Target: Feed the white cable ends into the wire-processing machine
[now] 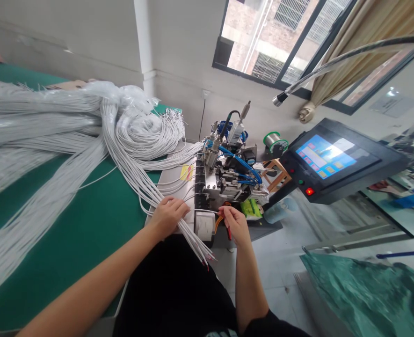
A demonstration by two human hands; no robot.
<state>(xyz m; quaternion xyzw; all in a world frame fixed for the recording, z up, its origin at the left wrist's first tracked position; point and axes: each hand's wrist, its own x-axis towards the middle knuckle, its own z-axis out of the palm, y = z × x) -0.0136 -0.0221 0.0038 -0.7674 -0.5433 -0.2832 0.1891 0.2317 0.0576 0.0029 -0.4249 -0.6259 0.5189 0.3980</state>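
Observation:
My left hand (169, 216) is closed around a bundle of white cables (196, 244), whose stripped ends with reddish wires hang toward my lap. Between thumb and fingers, my right hand (235, 223) pinches the end of a single white cable (205, 211). That cable runs across the front of a machine (224, 173) with metal cylinders and blue air hoses. Several other cables lie side by side in the machine's black slotted feed strip (200, 182). Below my right hand, a red-handled tool (229, 233) partly shows.
Long bundles of white cable (45, 192) cover much of the green table (83, 234) on the left. A touchscreen panel (326, 157) stands to the right, beside a solder wire spool (274, 141). Green plastic sheeting (371, 290) lies at the lower right.

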